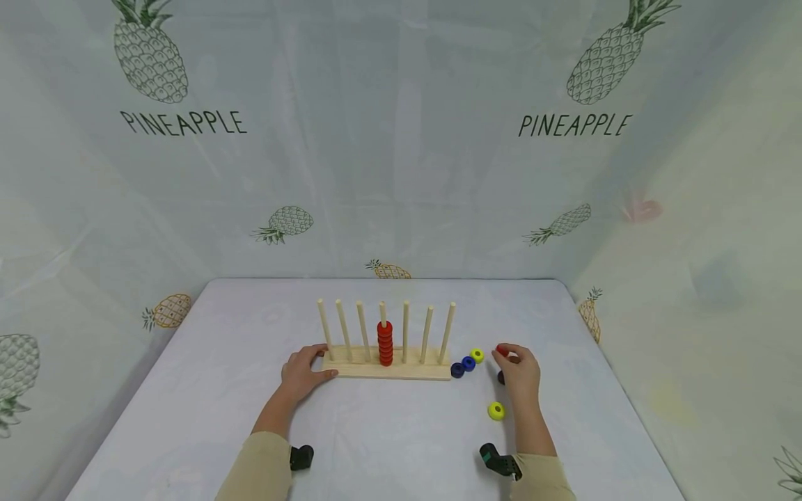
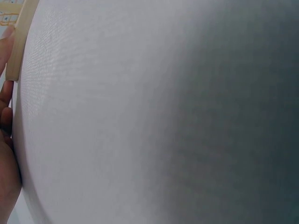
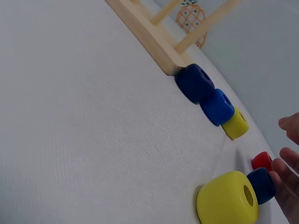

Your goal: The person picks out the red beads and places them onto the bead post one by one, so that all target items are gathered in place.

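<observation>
A wooden peg rack (image 1: 351, 371) stands on the table with several upright pegs. A stack of red beads (image 1: 385, 344) sits on its middle peg. My left hand (image 1: 302, 376) grips the rack's left end, thumb along the front edge and fingers behind. To the right of the rack, my right hand (image 1: 521, 372) pinches a red bead (image 1: 501, 350) between thumb and fingertips. Below that hand lies a dark blue bead (image 3: 261, 185), partly hidden in the head view, with another red bead (image 3: 261, 161) beside it. The left wrist view shows mostly tabletop.
By the rack's right end lie a dark blue bead (image 1: 457, 370), a blue bead (image 1: 468, 363) and a yellow bead (image 1: 477, 355) in a row. Another yellow bead (image 1: 496, 410) is nearer the front. A pineapple-print cloth (image 1: 401, 139) hangs behind the table (image 1: 401, 438).
</observation>
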`<state>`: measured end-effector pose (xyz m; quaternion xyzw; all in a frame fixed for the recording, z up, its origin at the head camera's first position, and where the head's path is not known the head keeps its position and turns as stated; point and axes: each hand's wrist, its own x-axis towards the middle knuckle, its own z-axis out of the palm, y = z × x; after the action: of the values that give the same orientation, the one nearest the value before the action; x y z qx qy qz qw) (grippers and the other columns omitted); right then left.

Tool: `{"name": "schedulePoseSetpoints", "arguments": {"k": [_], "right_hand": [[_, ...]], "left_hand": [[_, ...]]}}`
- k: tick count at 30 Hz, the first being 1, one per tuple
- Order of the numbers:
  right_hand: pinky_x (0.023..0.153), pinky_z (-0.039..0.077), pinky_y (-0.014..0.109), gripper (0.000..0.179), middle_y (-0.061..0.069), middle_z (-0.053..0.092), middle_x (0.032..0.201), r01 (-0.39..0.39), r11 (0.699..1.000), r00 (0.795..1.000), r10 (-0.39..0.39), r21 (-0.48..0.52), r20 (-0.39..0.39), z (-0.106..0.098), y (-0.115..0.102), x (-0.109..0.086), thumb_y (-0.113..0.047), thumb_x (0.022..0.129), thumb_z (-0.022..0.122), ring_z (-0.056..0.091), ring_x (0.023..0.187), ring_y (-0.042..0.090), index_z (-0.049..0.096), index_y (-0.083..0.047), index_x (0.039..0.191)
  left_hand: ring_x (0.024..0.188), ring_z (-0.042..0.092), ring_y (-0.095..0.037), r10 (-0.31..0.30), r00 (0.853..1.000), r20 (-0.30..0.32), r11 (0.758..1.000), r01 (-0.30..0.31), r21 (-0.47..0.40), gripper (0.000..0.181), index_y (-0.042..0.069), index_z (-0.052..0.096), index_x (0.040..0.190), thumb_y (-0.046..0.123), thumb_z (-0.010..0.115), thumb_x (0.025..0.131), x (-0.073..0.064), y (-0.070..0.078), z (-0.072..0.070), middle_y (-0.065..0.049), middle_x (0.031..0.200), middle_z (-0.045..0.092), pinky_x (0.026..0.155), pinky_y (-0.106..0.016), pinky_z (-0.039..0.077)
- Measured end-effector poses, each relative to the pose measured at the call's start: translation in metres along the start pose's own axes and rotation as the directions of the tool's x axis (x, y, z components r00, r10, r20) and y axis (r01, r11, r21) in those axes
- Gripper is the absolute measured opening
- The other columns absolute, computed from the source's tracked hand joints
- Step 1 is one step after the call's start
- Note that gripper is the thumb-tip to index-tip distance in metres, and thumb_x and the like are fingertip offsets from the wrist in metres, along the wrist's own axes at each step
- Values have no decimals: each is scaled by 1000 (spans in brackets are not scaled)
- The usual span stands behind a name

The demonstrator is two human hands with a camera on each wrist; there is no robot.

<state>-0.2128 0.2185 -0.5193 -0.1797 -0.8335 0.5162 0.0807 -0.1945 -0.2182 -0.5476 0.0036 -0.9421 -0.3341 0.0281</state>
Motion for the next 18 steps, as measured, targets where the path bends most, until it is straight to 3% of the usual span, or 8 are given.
{"name": "schedulePoseSetpoints", "arguments": {"k": [12,18], "right_hand": [[79,44,39,29,18,49,124,-22,999,999,22,-23,-27,3,8,11,-16,92,67,49,103,32,65,-2,116],[88,46,46,30,21,49,123,-78,997,996,76,-30,-36,6,12,14,-17,92,67,49,105,36,65,-2,118]], "left_hand": [[112,48,-35,1,1000,-3,1000,-1,-8,66,8,56,135,35,81,80,0,-3,1,-10,121,60,86,-53,33],[110,49,-33,-2,1000,-2,1000,2,-10,66,9,56,135,37,81,80,1,-5,3,-9,121,60,87,-54,33]]}}
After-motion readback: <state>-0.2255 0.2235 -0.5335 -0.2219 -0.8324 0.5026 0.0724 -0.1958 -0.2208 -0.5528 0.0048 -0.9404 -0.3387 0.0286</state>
